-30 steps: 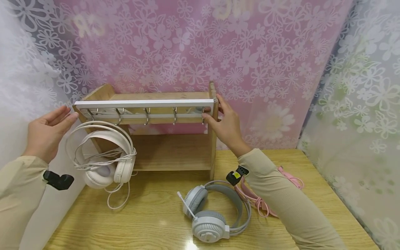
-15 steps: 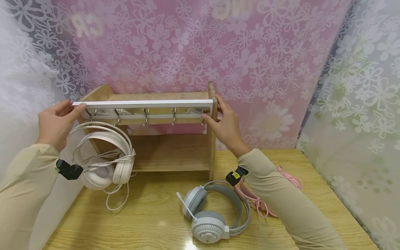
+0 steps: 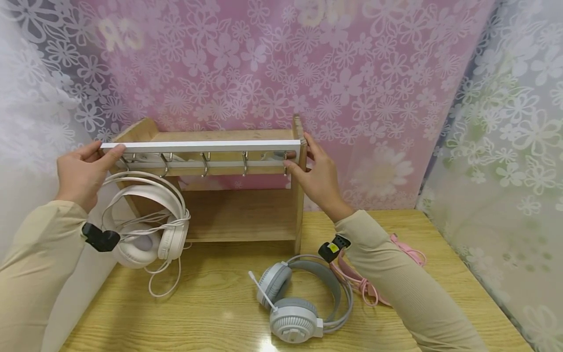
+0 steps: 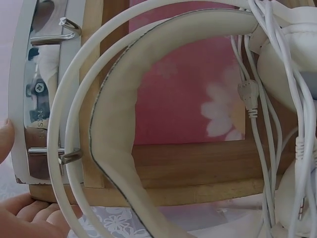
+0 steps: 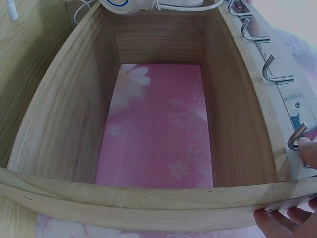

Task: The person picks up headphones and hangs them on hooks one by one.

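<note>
A silver-white hook rail (image 3: 228, 145) with several metal hooks runs along the front top of a wooden shelf (image 3: 246, 210). My left hand (image 3: 81, 173) grips the rail's left end, thumb on its front and fingers behind at the shelf's end. At the other end my right hand (image 3: 321, 178) holds rail and side panel, its thumb beside the last hook (image 5: 297, 136). White headphones (image 3: 173, 239) hang at the left of the rail. Their twin outer bands pass over a hook (image 4: 69, 156) in the left wrist view, and a bundled white cable crosses the ear cups.
A white-and-grey headset (image 3: 293, 320) with a microphone boom lies on the wood-grain table (image 3: 211, 303). Behind it, partly hidden by my right forearm, lies a pink headset (image 3: 367, 288) with a tied cable. Floral cloths (image 3: 360, 73) surround the table.
My left hand has moved right from beside the rail and taken hold of its left end. The rail and hanging headphones have shifted very slightly left; my right hand has kept its hold.
</note>
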Available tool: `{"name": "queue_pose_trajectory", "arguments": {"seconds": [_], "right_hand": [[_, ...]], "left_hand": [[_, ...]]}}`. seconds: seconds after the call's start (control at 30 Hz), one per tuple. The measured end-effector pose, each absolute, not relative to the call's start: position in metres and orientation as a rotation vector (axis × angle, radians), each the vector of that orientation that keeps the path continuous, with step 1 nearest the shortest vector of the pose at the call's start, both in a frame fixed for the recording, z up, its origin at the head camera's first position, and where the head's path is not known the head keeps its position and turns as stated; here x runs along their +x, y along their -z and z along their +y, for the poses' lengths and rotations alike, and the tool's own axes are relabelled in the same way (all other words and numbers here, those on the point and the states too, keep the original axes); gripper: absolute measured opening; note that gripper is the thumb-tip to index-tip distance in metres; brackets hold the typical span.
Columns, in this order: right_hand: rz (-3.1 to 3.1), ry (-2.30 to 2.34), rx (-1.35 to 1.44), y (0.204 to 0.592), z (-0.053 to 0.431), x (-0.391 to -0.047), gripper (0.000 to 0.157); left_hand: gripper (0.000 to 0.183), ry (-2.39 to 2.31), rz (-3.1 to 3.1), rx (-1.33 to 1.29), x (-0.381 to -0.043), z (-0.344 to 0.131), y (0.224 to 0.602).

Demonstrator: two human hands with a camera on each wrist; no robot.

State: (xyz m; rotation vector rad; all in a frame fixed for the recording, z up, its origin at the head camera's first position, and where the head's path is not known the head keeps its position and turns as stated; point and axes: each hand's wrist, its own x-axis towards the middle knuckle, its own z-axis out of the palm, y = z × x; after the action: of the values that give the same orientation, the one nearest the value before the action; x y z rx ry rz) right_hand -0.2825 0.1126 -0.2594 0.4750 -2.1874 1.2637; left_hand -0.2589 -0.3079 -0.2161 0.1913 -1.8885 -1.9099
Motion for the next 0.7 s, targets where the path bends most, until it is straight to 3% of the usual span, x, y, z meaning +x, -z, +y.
{"name": "queue_pose_trajectory", "arguments": {"seconds": [0.7], "right_hand": [[-2.337,-1.395,0.588,0.252,0.129,-0.278,0.079]], "left_hand": [[0.092,1.926,-1.859,0.179,-0.259,-0.308,0.216]]}}
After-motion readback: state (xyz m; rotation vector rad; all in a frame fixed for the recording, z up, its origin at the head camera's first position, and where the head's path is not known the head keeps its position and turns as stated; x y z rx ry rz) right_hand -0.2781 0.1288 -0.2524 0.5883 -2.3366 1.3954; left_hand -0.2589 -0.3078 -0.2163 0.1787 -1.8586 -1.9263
